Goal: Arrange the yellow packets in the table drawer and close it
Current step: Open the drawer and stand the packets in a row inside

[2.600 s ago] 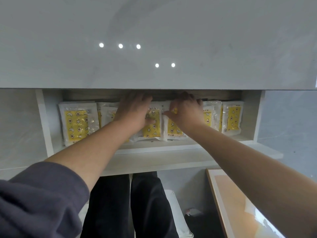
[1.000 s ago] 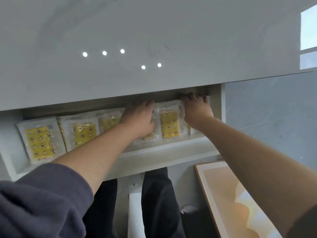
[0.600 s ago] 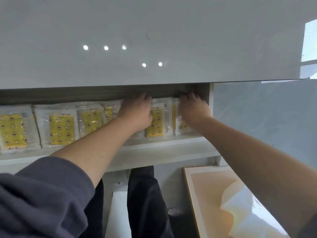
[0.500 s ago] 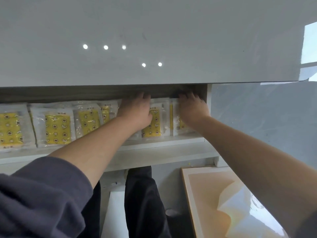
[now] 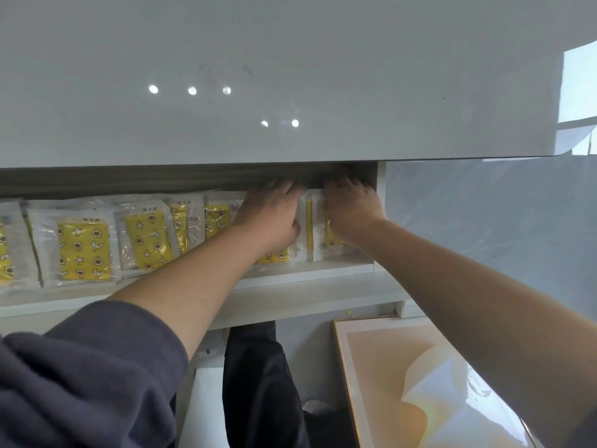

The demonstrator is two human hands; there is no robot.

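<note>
Both hands have slid to the drawer's (image 5: 310, 275) right end since the earliest frame, and in the last half second the left hand (image 5: 269, 218) has closed toward the right hand (image 5: 350, 210), covering most of the packet (image 5: 309, 227) between them. That packet now shows only a narrow white and yellow strip beside the left thumb.

The left hand lies palm down on the packets, fingers stretched forward under the table (image 5: 290, 59) edge, pressing rather than gripping. The right hand rests on the last packets against the drawer's end wall. Its fingers bend over their far edges into shadow and its thumb is hidden, so I cannot tell whether it grips or only pushes. The other packets (image 5: 147, 237) run in an overlapping row away to the left of the left hand, all inside the drawer, which stands open.

These look like light, soft sachets in glossy clear film, so they are probably slippery and prone to fanning or sliding over each other. Squaring them is likely best done with flat palms. To lift one, pinch the sealed white border at a near or far edge, not the padded yellow middle.
</note>
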